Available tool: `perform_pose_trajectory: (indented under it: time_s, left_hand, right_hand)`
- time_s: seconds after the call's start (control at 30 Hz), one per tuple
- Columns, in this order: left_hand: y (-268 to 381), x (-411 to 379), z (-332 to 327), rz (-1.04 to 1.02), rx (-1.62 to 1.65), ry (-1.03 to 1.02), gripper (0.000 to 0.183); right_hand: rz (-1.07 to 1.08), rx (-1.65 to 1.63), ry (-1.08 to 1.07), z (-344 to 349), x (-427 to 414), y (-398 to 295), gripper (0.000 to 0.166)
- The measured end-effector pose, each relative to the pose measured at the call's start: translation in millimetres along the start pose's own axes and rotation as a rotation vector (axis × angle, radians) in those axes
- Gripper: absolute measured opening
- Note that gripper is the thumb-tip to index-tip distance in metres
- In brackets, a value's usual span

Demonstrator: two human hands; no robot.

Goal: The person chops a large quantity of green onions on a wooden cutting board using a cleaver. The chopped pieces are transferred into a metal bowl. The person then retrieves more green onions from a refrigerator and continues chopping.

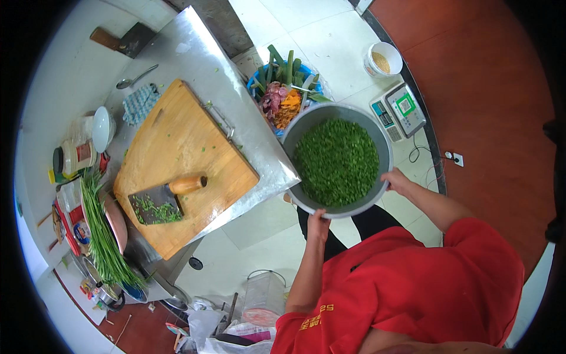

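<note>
A large grey basin (289,128) holds a deep heap of finely chopped green chives (338,161). My left hand (319,225) grips its near rim. My right hand (396,180) grips the rim on the right side. The basin is off the floor in front of my legs, beside the corner of a steel table (283,170); whether it touches the table I cannot tell. On the table lies a thick wooden cutting board (177,128). A cleaver (188,184) rests flat on the board, with chopped green bits on its blade.
A blue tub (252,82) of vegetable scraps stands behind the basin. Right of it are a digital scale (402,113) and a white bucket (370,66). Long green chives (104,234) lie across a pink basin (117,221) at left. A second cleaver (136,40) lies at the table's back.
</note>
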State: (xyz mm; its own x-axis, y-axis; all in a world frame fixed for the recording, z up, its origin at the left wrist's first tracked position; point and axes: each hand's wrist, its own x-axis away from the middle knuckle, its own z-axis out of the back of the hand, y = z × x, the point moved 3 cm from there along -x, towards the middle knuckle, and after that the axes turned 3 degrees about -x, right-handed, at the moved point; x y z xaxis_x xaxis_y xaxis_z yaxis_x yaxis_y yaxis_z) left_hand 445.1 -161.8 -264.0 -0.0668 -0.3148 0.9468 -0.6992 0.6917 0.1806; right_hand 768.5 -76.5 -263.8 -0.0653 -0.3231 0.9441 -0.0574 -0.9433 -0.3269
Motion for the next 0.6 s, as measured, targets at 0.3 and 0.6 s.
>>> perform_pose_trajectory:
  time_s: [0.3, 0.6]
  left_hand:
    - [51.1, 41.8, 13.4, -0.157, -0.119, -0.084, 0.067]
    - [16.2, 93.9, 127.8, -0.058, -0.003, 0.215, 0.056]
  right_hand:
    - [0.158, -0.336, 0.166, -99.3, -143.0, -106.7, 0.021]
    - [0.051, -0.615, -0.061, -203.0, -203.3, -111.1, 0.018]
